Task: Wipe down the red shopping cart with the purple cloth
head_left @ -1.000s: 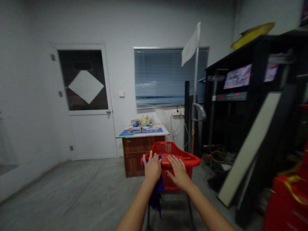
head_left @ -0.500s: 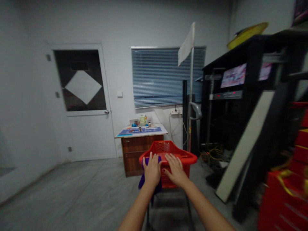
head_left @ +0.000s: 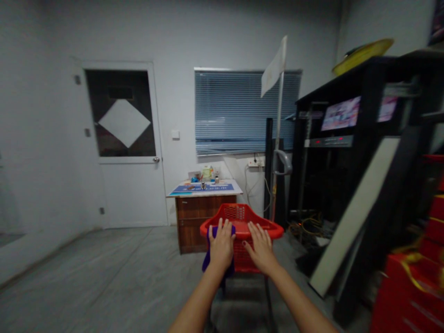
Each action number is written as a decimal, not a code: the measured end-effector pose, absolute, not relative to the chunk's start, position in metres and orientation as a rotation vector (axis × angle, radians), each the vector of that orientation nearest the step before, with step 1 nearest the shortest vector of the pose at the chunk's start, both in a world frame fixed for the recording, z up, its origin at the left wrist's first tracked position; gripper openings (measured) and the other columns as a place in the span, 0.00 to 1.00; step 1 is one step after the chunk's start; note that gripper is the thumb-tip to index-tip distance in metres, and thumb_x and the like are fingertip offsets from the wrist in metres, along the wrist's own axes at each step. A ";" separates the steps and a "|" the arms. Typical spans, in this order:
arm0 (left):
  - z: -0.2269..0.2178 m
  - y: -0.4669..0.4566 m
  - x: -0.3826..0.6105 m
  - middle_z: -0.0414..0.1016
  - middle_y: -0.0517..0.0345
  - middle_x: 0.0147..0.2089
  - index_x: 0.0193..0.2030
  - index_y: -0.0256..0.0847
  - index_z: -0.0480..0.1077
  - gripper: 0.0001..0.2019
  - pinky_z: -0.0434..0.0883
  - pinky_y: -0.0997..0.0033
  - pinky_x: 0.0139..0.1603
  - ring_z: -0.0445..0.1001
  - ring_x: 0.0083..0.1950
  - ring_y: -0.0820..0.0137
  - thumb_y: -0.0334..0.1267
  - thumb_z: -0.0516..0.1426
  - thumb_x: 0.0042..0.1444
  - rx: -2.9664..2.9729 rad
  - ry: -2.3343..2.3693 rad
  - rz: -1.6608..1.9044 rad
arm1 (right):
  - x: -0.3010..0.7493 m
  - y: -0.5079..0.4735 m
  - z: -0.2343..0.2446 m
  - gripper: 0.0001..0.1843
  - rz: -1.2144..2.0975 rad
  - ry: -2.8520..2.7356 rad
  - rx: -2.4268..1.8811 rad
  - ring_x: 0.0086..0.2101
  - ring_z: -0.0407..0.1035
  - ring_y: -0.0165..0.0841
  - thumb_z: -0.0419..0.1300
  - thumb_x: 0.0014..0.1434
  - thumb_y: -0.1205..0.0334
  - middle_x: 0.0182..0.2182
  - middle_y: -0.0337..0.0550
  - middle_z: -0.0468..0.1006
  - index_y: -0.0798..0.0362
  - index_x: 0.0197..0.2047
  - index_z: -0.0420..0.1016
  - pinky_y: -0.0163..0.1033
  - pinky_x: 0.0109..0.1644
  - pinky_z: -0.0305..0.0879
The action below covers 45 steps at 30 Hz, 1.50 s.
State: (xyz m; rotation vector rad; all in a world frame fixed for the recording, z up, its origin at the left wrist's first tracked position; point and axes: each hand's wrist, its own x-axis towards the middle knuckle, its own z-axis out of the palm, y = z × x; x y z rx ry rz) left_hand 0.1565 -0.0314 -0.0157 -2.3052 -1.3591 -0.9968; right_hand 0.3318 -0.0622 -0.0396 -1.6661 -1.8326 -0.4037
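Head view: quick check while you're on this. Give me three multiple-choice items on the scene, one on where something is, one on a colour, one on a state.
1. Where is the purple cloth? A under the left hand, B on the desk, C on the floor.
2. What colour is the plastic basket? A blue, B red, C yellow.
3. How is the right hand? A clenched in a fist, B open on the basket's rim, C out of view.

1 A: the cloth shows around the left palm, against the basket.
2 B: its rim and mesh are red.
3 B: its fingers lie spread on the rim.
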 end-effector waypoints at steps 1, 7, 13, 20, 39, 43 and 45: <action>-0.016 -0.033 0.159 0.60 0.53 0.68 0.67 0.48 0.57 0.22 0.45 0.42 0.69 0.50 0.72 0.62 0.38 0.45 0.67 -2.324 -1.323 -0.988 | 0.332 -0.062 -0.040 0.36 -0.400 -1.836 -1.661 0.67 0.42 0.41 0.44 0.66 0.42 0.67 0.45 0.54 0.51 0.70 0.47 0.56 0.68 0.42; -0.020 -0.032 0.158 0.58 0.56 0.69 0.67 0.50 0.56 0.22 0.44 0.45 0.70 0.49 0.72 0.63 0.40 0.46 0.67 -2.320 -1.301 -1.013 | 0.332 -0.063 -0.039 0.35 -0.384 -1.847 -1.660 0.67 0.42 0.40 0.44 0.66 0.41 0.67 0.45 0.54 0.50 0.70 0.48 0.55 0.68 0.43; -0.020 -0.036 0.167 0.58 0.55 0.69 0.68 0.49 0.55 0.23 0.43 0.44 0.70 0.49 0.72 0.62 0.41 0.46 0.67 -2.310 -1.309 -1.007 | 0.325 -0.063 -0.038 0.35 -0.415 -1.829 -1.638 0.66 0.43 0.41 0.44 0.65 0.41 0.67 0.45 0.56 0.49 0.70 0.48 0.56 0.67 0.44; -0.010 -0.036 0.158 0.61 0.58 0.68 0.64 0.57 0.61 0.21 0.43 0.40 0.69 0.49 0.72 0.58 0.46 0.50 0.65 -2.308 -1.350 -1.017 | 0.324 -0.065 -0.037 0.36 -0.366 -1.852 -1.641 0.66 0.43 0.42 0.43 0.65 0.39 0.67 0.45 0.54 0.48 0.70 0.47 0.56 0.67 0.43; -0.004 -0.046 0.175 0.63 0.56 0.66 0.62 0.52 0.64 0.19 0.43 0.41 0.68 0.51 0.71 0.59 0.45 0.46 0.67 -2.321 -1.418 -1.007 | 0.317 -0.061 -0.039 0.35 -0.334 -1.846 -1.630 0.66 0.43 0.41 0.43 0.66 0.42 0.67 0.44 0.55 0.48 0.70 0.47 0.56 0.67 0.43; -0.003 -0.044 0.171 0.64 0.60 0.66 0.62 0.55 0.64 0.19 0.42 0.43 0.69 0.51 0.71 0.61 0.47 0.47 0.67 -2.374 -1.331 -0.988 | 0.318 -0.060 -0.041 0.34 -0.345 -1.845 -1.609 0.66 0.44 0.40 0.44 0.66 0.42 0.66 0.44 0.56 0.48 0.70 0.46 0.56 0.67 0.45; -0.004 -0.040 0.164 0.66 0.58 0.65 0.61 0.54 0.66 0.19 0.42 0.41 0.69 0.52 0.71 0.60 0.47 0.46 0.67 -2.311 -1.397 -1.016 | 0.318 -0.060 -0.042 0.35 -0.347 -1.845 -1.602 0.66 0.44 0.41 0.43 0.66 0.42 0.67 0.44 0.55 0.48 0.70 0.46 0.56 0.67 0.44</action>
